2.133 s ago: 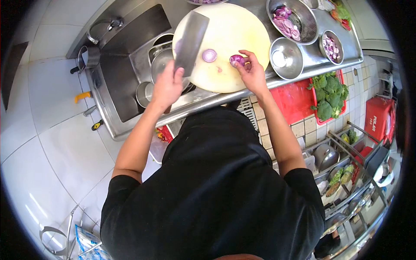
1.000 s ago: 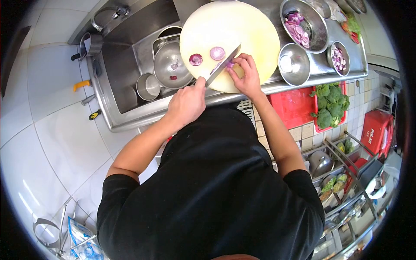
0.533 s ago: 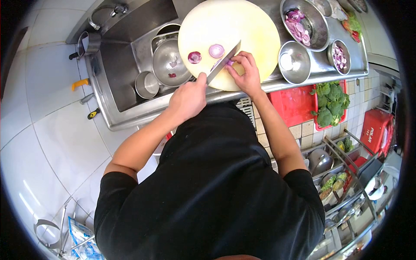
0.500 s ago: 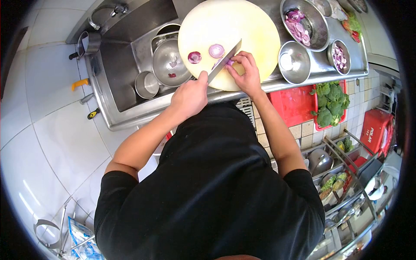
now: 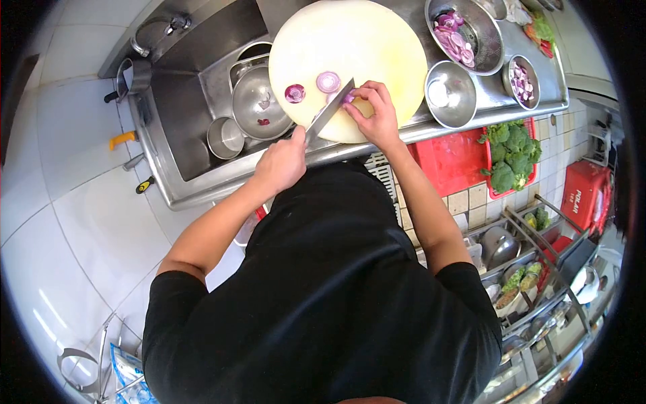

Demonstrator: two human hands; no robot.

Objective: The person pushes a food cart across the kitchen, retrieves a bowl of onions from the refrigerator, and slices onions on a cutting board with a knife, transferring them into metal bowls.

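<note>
A round cream cutting board (image 5: 363, 34) lies on a steel counter. My left hand (image 5: 281, 161) grips a cleaver (image 5: 330, 111), its blade edge down on the board. My right hand (image 5: 375, 116) pins a piece of red onion (image 5: 348, 98) right against the blade. Two cut red onion slices (image 5: 328, 81) (image 5: 295, 93) lie flat on the board to the left of the blade.
A steel sink (image 5: 195, 101) with nested bowls (image 5: 256, 101) sits left of the board. Steel bowls hold sliced red onion (image 5: 456, 42), chopped onion (image 5: 519, 79), and one is nearly bare (image 5: 449, 94). A red crate of broccoli (image 5: 509, 151) stands below the counter.
The cleaver came down from raised over the board to slicing the onion. A second slice now lies on the board. In the last second the hands barely moved.
</note>
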